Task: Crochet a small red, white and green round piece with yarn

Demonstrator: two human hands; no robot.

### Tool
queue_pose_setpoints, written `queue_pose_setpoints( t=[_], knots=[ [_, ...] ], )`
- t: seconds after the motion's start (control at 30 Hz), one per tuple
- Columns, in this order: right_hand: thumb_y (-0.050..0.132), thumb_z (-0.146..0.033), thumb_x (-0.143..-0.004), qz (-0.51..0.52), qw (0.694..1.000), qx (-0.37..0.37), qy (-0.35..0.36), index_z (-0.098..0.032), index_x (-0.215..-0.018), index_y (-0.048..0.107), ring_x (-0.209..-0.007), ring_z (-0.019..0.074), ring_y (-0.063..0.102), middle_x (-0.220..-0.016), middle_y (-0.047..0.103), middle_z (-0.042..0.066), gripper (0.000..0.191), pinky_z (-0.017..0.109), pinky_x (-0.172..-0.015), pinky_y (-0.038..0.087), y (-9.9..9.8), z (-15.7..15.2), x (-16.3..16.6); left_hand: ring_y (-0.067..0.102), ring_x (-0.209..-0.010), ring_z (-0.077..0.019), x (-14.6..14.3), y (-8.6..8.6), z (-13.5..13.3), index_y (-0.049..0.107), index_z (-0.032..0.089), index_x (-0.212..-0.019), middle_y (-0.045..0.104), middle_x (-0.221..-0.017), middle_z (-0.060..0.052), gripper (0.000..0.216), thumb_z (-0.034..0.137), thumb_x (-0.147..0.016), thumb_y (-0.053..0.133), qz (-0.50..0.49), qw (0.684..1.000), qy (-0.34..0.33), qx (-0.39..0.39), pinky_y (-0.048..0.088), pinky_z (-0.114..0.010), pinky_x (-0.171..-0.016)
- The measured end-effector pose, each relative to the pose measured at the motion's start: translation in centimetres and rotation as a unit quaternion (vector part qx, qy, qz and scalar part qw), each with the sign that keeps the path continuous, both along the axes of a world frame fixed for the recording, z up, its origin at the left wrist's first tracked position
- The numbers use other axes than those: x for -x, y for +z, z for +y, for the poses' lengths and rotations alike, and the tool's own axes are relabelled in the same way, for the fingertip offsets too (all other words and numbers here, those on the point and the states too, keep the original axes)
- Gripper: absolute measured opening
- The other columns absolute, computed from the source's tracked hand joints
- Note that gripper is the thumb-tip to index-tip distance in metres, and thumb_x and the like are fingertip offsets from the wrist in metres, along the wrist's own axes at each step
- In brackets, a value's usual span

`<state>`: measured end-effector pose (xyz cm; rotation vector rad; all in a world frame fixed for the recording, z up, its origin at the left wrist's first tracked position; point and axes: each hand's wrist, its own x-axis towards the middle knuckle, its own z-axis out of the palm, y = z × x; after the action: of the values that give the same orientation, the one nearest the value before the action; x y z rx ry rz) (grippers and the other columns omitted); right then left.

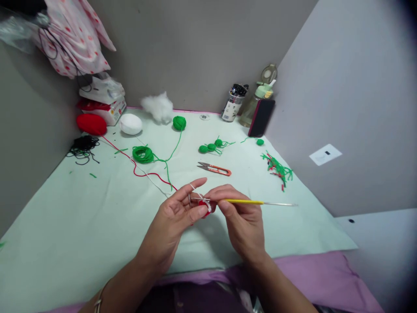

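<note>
Red-and-white yarn piece [209, 207] is being pinched by the fingers of the left hand [176, 215] above the tabletop [97, 226], towards its near edge, and a yellow hook [244, 201] by those of the right hand [246, 224]; stitches might be getting dropped if the white yarn [196, 191] (looped over the left forefinger) is being slackened.

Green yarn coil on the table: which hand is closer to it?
Left. The left hand is to the coil's right and closer to the person; the right hand is farther right, holding the yellow-handled crochet hook.
</note>
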<state>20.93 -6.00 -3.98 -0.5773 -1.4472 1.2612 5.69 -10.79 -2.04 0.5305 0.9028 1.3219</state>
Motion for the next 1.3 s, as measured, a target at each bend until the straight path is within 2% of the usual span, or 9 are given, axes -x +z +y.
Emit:
queue_pose_setpoints(
  t=[0.23,0.4,0.53,0.7,0.87,1.03,1.17,1.23,1.3],
  knots=[
    [0.069,-0.034,-0.101,0.084,0.987,0.127,0.044,-0.024,-0.096,0.080,-0.074,0.0133,0.065,-0.091,0.074,0.003,0.015,0.028,-0.072,0.054,-0.2,0.2,0.1,0.066,-0.094,-0.0161,0.4,0.0,-0.3,0.083,0.033,-0.119,0.068,-0.089,0.001,0.038,0.030,-0.082,0.090,0.024,0.999,-0.021,-0.009,0.048,-0.031,-0.096],
    [0.070,-0.036,-0.101,0.118,0.979,0.154,0.069,-0.023,-0.091,0.077,-0.069,0.0127,0.065,-0.086,0.075,0.003,0.018,0.027,-0.069,0.054,0.4,0.4,0.2,0.062,-0.089,-0.0148,0.6,-0.1,-0.4,0.083,0.033,-0.119,0.065,-0.087,0.001,0.039,0.029,-0.081,0.090,0.030,0.999,-0.022,-0.007,0.047,-0.030,-0.094],
    [0.067,-0.035,-0.103,0.112,0.980,0.140,0.086,-0.022,-0.092,0.075,-0.069,0.0128,0.066,-0.084,0.075,0.002,0.020,0.027,-0.070,0.054,0.5,0.5,-0.1,0.058,-0.085,-0.0139,0.9,0.1,-0.5,0.085,0.031,-0.116,0.064,-0.087,0.001,0.035,0.031,-0.082,0.089,0.031,0.999,-0.018,-0.008,0.047,-0.029,-0.090],
    [0.060,-0.032,-0.107,0.053,0.995,0.060,0.057,-0.023,-0.099,0.075,-0.077,0.0156,0.069,-0.092,0.076,0.004,0.020,0.031,-0.075,0.056,0.4,0.3,-0.7,0.059,-0.085,-0.0141,0.9,0.1,-0.4,0.084,0.033,-0.117,0.064,-0.086,0.001,0.034,0.032,-0.083,0.087,0.040,0.999,-0.019,-0.009,0.046,-0.029,-0.089],
    [0.053,-0.022,-0.109,-0.031,0.995,-0.089,-0.015,-0.025,-0.109,0.075,-0.088,0.0194,0.071,-0.099,0.077,0.006,0.023,0.036,-0.078,0.058,0.4,-0.4,-1.0,0.060,-0.085,-0.0136,0.6,0.1,-0.3,0.084,0.034,-0.116,0.065,-0.085,0.002,0.032,0.030,-0.084,0.087,0.045,0.999,-0.009,-0.008,0.046,-0.028,-0.089],
    [0.052,-0.016,-0.108,-0.113,0.963,-0.238,-0.058,-0.028,-0.125,0.073,-0.098,0.0225,0.073,-0.106,0.079,0.008,0.030,0.039,-0.082,0.060,0.1,-1.0,-1.1,0.058,-0.081,-0.0123,0.4,0.0,-0.4,0.084,0.032,-0.116,0.064,-0.083,0.002,0.036,0.029,-0.080,0.091,0.058,0.998,0.023,-0.009,0.049,-0.025,-0.083],
    [0.065,-0.009,-0.099,-0.220,0.908,-0.337,-0.119,-0.035,-0.140,0.069,-0.099,0.0238,0.076,-0.111,0.080,0.007,0.049,0.037,-0.081,0.063,-0.4,-1.6,-1.3,0.060,-0.081,-0.0118,0.0,-0.1,-0.6,0.083,0.032,-0.119,0.066,-0.083,0.002,0.042,0.024,-0.078,0.093,0.040,0.998,0.029,-0.025,0.050,-0.022,-0.079],
    [0.072,-0.003,-0.091,-0.261,0.880,-0.369,-0.145,-0.039,-0.143,0.067,-0.097,0.0246,0.077,-0.107,0.081,0.005,0.063,0.036,-0.083,0.064,-0.5,-1.8,-1.3,0.060,-0.080,-0.0119,-0.1,-0.1,-0.6,0.083,0.032,-0.121,0.066,-0.082,0.002,0.045,0.025,-0.078,0.093,0.009,1.000,0.013,-0.021,0.050,-0.022,-0.078],
    [0.074,-0.003,-0.090,-0.257,0.883,-0.365,-0.146,-0.041,-0.142,0.068,-0.097,0.0249,0.077,-0.105,0.080,0.005,0.064,0.037,-0.083,0.064,-0.5,-1.9,-1.4,0.061,-0.079,-0.0120,0.0,-0.1,-0.6,0.083,0.029,-0.121,0.066,-0.081,0.001,0.047,0.029,-0.076,0.094,-0.042,0.999,-0.019,0.004,0.051,-0.023,-0.079]
  ],
)
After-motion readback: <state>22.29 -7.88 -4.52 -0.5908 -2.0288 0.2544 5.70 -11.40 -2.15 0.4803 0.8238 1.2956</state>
